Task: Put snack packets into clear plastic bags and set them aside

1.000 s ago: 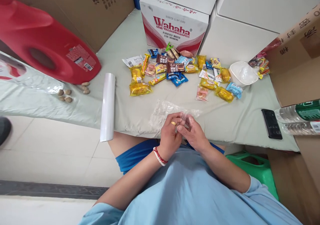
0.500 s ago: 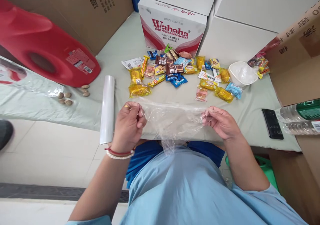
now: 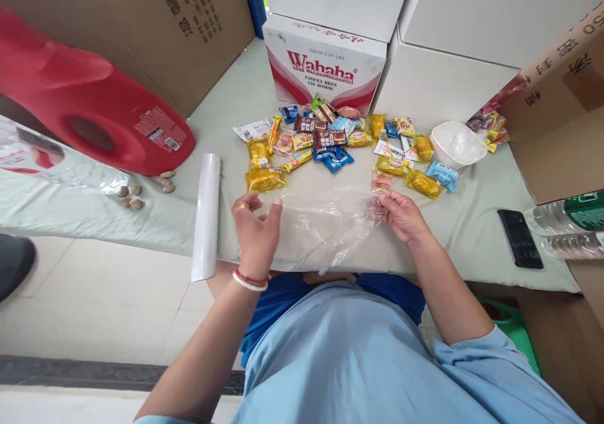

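Note:
A thin, crumpled sheet of clear plastic film (image 3: 325, 226) stretches over the near part of the table; whether it is a bag I cannot tell. My right hand (image 3: 399, 216) pinches its right edge between thumb and fingers. At the film's left end, my left hand (image 3: 257, 226) is open, thumb apart from the curled fingers, with nothing visibly gripped. Left of that hand lies a whitish roll of plastic film (image 3: 206, 216). Beyond the film sits a heap of wrapped snacks (image 3: 325, 138), with yellow-wrapped snacks (image 3: 423, 184) to the right.
A white bowl (image 3: 459, 144) holds clear plastic. At the right are a black phone (image 3: 520, 238) and plastic bottles (image 3: 585, 213). The left side has a red jug (image 3: 108, 112) and several brown nuts (image 3: 136, 203). A Wahaba-style water box (image 3: 325, 65) and cartons (image 3: 557, 103) bound the back.
My left hand has let go of the film's left end and opened. My right hand, still pinching, has moved slightly left and up, and the film's hanging part has risen from my lap.

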Motion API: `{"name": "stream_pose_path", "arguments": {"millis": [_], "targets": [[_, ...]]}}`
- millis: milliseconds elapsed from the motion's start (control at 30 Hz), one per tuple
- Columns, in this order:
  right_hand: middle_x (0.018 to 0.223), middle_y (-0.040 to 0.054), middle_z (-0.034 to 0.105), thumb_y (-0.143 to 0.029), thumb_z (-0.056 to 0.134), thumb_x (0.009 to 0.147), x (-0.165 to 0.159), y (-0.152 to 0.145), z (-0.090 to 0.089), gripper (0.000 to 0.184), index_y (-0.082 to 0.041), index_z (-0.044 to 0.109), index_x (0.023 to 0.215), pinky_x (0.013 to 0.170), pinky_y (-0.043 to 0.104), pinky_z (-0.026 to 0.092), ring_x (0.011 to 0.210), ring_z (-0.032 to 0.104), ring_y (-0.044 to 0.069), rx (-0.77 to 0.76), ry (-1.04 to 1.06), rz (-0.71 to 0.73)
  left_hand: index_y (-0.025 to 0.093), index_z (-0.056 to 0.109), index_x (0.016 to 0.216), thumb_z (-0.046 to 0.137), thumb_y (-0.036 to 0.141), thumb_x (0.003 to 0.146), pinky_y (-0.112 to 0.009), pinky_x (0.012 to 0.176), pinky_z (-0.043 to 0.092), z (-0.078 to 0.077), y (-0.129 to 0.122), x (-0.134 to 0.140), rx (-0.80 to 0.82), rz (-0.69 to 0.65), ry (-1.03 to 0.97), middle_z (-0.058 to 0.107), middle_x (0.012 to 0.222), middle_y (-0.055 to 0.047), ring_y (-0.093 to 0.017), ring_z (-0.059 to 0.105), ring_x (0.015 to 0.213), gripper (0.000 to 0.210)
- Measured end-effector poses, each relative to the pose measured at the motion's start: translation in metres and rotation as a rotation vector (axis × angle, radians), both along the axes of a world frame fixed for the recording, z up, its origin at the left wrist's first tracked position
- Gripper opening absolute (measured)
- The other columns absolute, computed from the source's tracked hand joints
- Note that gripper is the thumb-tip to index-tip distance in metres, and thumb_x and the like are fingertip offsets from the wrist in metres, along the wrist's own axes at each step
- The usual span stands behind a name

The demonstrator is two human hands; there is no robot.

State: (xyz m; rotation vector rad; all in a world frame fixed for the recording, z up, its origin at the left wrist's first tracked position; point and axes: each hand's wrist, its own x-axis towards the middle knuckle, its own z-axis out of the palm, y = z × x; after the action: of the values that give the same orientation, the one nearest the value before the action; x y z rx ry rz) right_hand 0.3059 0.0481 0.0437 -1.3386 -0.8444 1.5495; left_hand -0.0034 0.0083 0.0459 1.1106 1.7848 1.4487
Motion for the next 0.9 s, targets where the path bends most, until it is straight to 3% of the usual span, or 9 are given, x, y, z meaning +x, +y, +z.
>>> {"name": "stream_pose_path", "arguments": {"millis": [67,167,233,300,433,567,667,800,900], "targets": [[0.077,0.0004,0.071,-0.058,0.099,0.055,-0.004,-0.002,0.002,0.051,-0.021,0.07,0.076,0.066,0.03,0.062,0.071,0.071,0.017,-0.005,-0.003,0.0,0.023,0.054,0.13,0.07,0.03,0.087,-0.048,0.106,0.054,0.002,-0.018,0.011,0.216,-0.117,0.302,0.058,0.135,-0.014,-0.029,0.058,0.131,0.047],[0.08,0.0001,0.072,-0.058,0.099,0.057,-0.003,0.0,0.004,0.051,-0.02,0.07,0.077,0.058,0.027,0.059,0.061,0.066,0.012,-0.018,-0.021,0.022,0.027,0.06,0.133,0.055,0.011,0.084,-0.057,0.125,0.036,0.003,-0.03,0.019,0.409,-0.599,0.57,0.067,0.133,-0.011,-0.027,0.058,0.137,0.052],[0.082,-0.0002,0.073,-0.056,0.099,0.057,0.0,0.003,0.003,0.051,-0.02,0.069,0.077,0.053,0.024,0.057,0.056,0.063,0.01,-0.025,-0.022,0.05,0.029,0.069,0.124,0.05,0.005,0.081,-0.059,0.129,0.029,-0.002,-0.028,0.017,0.362,-0.859,0.659,0.075,0.119,-0.006,-0.025,0.061,0.135,0.053],[0.08,-0.0004,0.072,-0.054,0.1,0.055,0.007,0.008,0.001,0.052,-0.019,0.069,0.077,0.049,0.022,0.053,0.053,0.06,0.008,-0.044,-0.022,0.084,0.029,0.074,0.109,0.05,0.003,0.08,-0.059,0.128,0.031,-0.011,-0.023,0.01,0.257,-0.997,0.696,0.078,0.103,-0.004,-0.025,0.065,0.13,0.046],[0.078,0.0,0.072,-0.051,0.1,0.056,0.029,0.02,-0.008,0.051,-0.017,0.069,0.076,0.046,0.02,0.049,0.05,0.055,0.006,-0.064,-0.041,0.114,0.028,0.075,0.093,0.053,0.005,0.081,-0.056,0.122,0.042,-0.024,-0.019,-0.01,0.208,-1.103,0.676,0.08,0.094,-0.003,-0.024,0.071,0.122,0.033],[0.073,0.0001,0.071,-0.049,0.101,0.057,0.048,0.029,-0.014,0.05,-0.017,0.067,0.074,0.054,0.02,0.054,0.055,0.058,0.007,-0.073,-0.086,0.1,0.026,0.076,0.088,0.051,0.002,0.071,-0.049,0.113,0.054,-0.022,-0.023,-0.027,0.193,-1.157,0.622,0.081,0.113,-0.005,-0.026,0.069,0.128,0.039],[0.08,0.0028,0.075,-0.058,0.098,0.062,0.05,0.025,-0.011,0.054,-0.019,0.067,0.085,0.064,0.026,0.061,0.065,0.068,0.012,-0.083,-0.109,0.084,0.026,0.078,0.103,0.05,0.005,0.067,-0.051,0.117,0.052,-0.016,-0.022,-0.037,0.147,-1.208,0.569,0.075,0.136,-0.007,-0.028,0.066,0.134,0.05],[0.089,0.0023,0.077,-0.06,0.092,0.069,0.04,0.005,-0.004,0.064,-0.025,0.064,0.115,0.067,0.031,0.063,0.079,0.075,0.019,-0.083,-0.165,0.078,0.03,0.069,0.134,0.05,0.017,0.082,-0.057,0.127,0.037,-0.009,-0.016,-0.047,0.081,-1.254,0.453,0.064,0.153,-0.007,-0.029,0.063,0.139,0.057],[0.082,-0.0021,0.074,-0.043,0.097,0.064,0.037,-0.012,-0.005,0.072,-0.026,0.06,0.124,0.064,0.029,0.059,0.073,0.072,0.017,-0.054,-0.204,0.141,0.028,0.073,0.127,0.044,0.032,0.098,-0.055,0.128,0.036,-0.009,-0.013,-0.049,0.042,-1.233,0.387,0.07,0.145,-0.009,-0.03,0.065,0.136,0.041]]}}
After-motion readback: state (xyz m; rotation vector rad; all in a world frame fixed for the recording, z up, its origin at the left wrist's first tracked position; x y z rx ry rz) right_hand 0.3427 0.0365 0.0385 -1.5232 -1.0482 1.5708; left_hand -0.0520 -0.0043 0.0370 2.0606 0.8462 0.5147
